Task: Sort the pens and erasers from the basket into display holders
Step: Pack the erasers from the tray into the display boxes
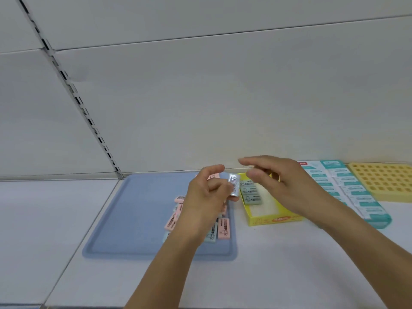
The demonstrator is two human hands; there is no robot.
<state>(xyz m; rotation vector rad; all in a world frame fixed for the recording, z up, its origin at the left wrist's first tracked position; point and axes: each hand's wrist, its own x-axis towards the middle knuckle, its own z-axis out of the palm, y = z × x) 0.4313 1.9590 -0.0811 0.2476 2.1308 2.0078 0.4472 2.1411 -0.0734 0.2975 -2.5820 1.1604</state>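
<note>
A white shelf [267,264] carries everything. On it lies one blue tray [133,219], the largest item, with a loose heap of pink and pale green erasers [223,228] near its right half; about eight show, though the left forearm hides part of the heap, so the exact count is unclear. To the right sit three holders: one teal-and-white display box [347,188] filled with rows of wrapped pieces, one yellow grid holder [383,181] at the far right edge, and one small yellow box [267,217] just beside the tray, with three green erasers [252,192] stacked in its far end.

The left hand [207,192] hovers above the tray, fingers curled, its grip pinching a small stack of wrapped erasers [234,186]. The right hand [278,181] hangs over the small yellow box, fingers extended and loose, holding nothing.
</note>
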